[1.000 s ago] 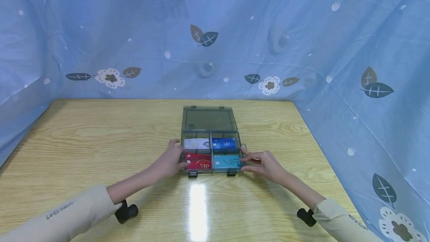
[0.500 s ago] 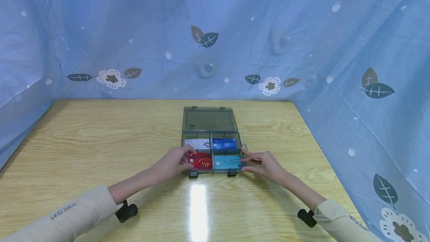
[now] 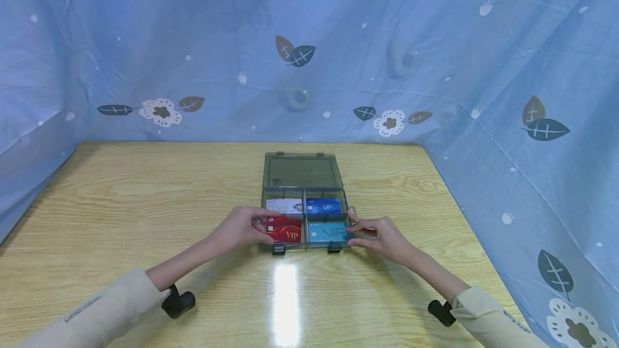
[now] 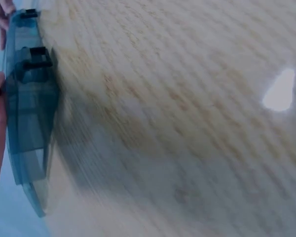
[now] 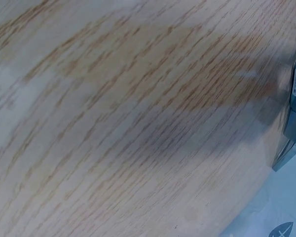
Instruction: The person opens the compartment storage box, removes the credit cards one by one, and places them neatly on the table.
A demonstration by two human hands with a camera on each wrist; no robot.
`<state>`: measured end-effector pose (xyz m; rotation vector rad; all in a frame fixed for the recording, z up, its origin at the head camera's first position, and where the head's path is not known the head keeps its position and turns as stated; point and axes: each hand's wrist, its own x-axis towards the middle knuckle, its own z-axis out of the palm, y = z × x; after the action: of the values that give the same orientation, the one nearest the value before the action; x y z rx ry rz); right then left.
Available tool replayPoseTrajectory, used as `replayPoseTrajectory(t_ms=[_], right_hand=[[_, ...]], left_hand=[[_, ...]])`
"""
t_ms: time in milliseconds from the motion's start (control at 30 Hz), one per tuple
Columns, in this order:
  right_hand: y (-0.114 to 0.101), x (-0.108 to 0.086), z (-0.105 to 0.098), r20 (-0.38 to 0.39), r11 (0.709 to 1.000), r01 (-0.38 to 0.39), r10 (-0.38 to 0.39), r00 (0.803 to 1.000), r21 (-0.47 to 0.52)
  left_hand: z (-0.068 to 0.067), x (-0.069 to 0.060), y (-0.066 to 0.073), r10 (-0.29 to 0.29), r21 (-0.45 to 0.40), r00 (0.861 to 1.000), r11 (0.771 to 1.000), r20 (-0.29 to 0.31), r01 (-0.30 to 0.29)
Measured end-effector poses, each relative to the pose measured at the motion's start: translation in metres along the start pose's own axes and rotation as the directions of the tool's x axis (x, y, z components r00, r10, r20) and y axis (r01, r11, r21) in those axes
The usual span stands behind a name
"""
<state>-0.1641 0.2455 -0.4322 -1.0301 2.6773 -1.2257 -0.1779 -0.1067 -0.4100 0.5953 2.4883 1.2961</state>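
Observation:
A translucent grey-green plastic box point(image 3: 305, 246) lies on the table with its lid point(image 3: 303, 172) folded back. Of its compartments, the back left one has a white VIP card point(image 3: 282, 205) and the back right a dark blue one point(image 3: 323, 206). A teal VIP card point(image 3: 323, 232) lies at front right. My left hand point(image 3: 242, 225) pinches the left end of a red VIP card point(image 3: 283, 229) over the front left compartment. My right hand point(image 3: 382, 236) grips the box's right side near the teal card; its fingertips are partly hidden. Both wrist views catch the box only at their edges.
Two black latches point(image 3: 279, 249) project from the box's front edge. The wooden table point(image 3: 159, 192) extends on both sides, with a bright reflection in front of the box. Blue patterned cloth point(image 3: 217, 42) hangs behind and along the sides.
My left hand came from the box's left rim over the red card, then drew back left. The red card shifted right, then left, and now looks slightly raised. My right hand stayed put.

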Motion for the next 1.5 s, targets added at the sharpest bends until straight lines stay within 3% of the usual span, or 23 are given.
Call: replayPoseTrajectory(t_ms=[167,333,533,700,1033,1500], right_hand=[[-0.002,0.001,-0.001,0.0,1.0,-0.01,0.01,1.0,0.008],[-0.001,0.002,-0.002,0.003,1.0,-0.012,0.012,1.0,0.009],[0.001,0.0,-0.002,-0.006,0.999,-0.021,0.022,1.0,0.026],[0.001,0.0,-0.002,-0.008,0.999,-0.025,0.025,1.0,0.038],[0.0,-0.001,-0.001,-0.01,0.999,-0.024,0.024,1.0,0.033],[0.002,0.0,0.0,0.007,0.999,-0.024,0.024,1.0,0.042]], left_hand=[[-0.01,-0.006,-0.005,-0.106,-0.166,0.994,0.981,-0.028,0.1],[-0.025,-0.012,-0.013,-0.075,-0.344,0.996,0.935,0.038,0.084],[-0.044,-0.013,-0.026,-0.043,-0.4,0.999,0.915,0.027,0.05],[-0.063,-0.013,-0.035,-0.08,-0.403,0.997,0.912,0.02,0.081],[-0.091,-0.013,-0.064,-0.116,-0.36,0.993,0.927,-0.013,0.103],[-0.118,-0.004,-0.093,-0.15,-0.254,0.989,0.957,-0.007,0.143]])
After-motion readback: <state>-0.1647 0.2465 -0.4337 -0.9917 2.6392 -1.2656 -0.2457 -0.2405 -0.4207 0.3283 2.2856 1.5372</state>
